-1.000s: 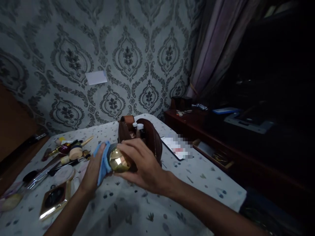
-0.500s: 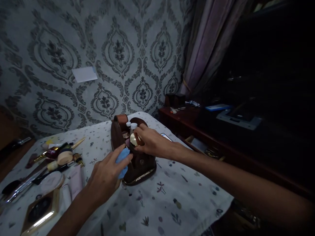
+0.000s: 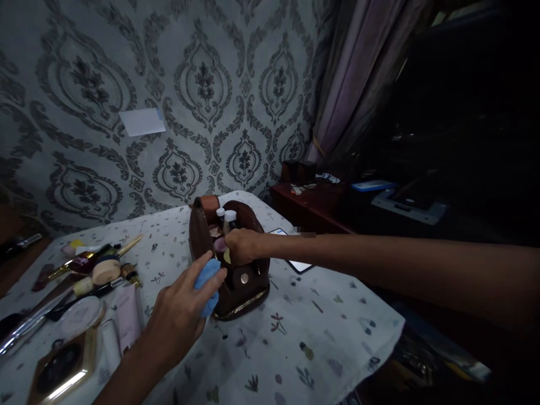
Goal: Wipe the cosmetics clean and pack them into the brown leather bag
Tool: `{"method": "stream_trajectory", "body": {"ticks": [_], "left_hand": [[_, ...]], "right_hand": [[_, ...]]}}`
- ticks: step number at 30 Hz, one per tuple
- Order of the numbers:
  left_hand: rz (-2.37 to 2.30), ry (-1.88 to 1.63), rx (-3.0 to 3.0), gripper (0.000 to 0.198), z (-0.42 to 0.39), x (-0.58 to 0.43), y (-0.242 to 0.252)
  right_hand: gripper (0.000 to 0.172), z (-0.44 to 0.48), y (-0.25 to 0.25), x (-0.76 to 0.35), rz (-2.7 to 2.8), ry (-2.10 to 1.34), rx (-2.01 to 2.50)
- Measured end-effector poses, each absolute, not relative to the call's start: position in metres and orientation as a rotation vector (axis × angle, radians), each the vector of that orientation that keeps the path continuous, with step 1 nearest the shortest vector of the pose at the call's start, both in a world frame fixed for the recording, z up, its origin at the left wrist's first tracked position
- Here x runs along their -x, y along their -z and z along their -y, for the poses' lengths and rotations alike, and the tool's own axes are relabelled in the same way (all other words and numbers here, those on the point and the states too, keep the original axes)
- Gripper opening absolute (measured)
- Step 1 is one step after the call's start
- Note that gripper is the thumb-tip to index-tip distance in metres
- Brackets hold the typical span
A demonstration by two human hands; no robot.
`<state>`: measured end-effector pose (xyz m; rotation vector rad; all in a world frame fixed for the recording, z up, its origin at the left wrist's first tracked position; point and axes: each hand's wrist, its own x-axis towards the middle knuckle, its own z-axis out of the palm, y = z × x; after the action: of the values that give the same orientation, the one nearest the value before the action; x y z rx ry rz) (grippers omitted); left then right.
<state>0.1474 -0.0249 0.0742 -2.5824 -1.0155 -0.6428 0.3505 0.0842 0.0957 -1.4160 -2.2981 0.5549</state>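
Observation:
A brown leather cosmetic bag [image 3: 242, 284] stands open near the middle of the table, with two white-capped bottles [image 3: 226, 218] sticking out of its top. My right hand [image 3: 242, 246] is closed and pushed down into the bag's mouth; a sliver of the gold compact shows under its fingers. My left hand [image 3: 179, 318] is closed on a blue cloth [image 3: 206, 281] and rests against the bag's near left side.
Makeup lies at the table's left: brushes [image 3: 54, 306], a round sponge [image 3: 105, 271], a pink tube [image 3: 126, 318], a gold-framed palette [image 3: 59, 368]. A phone [image 3: 295, 264] lies right of the bag. The floral tablecloth [image 3: 320, 332] ends at the right, beside a dark wooden cabinet [image 3: 312, 208].
My right hand carried the gold compact from in front of the bag up into its opening and pushed it down inside. My left hand followed with the blue cloth to the bag's side.

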Motion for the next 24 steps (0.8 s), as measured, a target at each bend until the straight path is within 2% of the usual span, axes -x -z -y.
{"method": "stream_trajectory", "body": {"ticks": [4,8,24], "left_hand": [[1.029,0.638,2.561,0.084,0.026,-0.149,-0.073],[1.034,0.629,2.547,0.083,0.028,-0.149,-0.074],[1.025,0.573,2.571,0.086,0.026,-0.146,-0.072]], "right_hand": [[0.021,-0.077,-0.102,-0.348,2.547,-0.457,1.606],[0.019,-0.072,-0.103,-0.344,2.595,-0.423,1.626],[0.042,-0.057,-0.111,-0.342,2.703,-0.388,1.758]]}}
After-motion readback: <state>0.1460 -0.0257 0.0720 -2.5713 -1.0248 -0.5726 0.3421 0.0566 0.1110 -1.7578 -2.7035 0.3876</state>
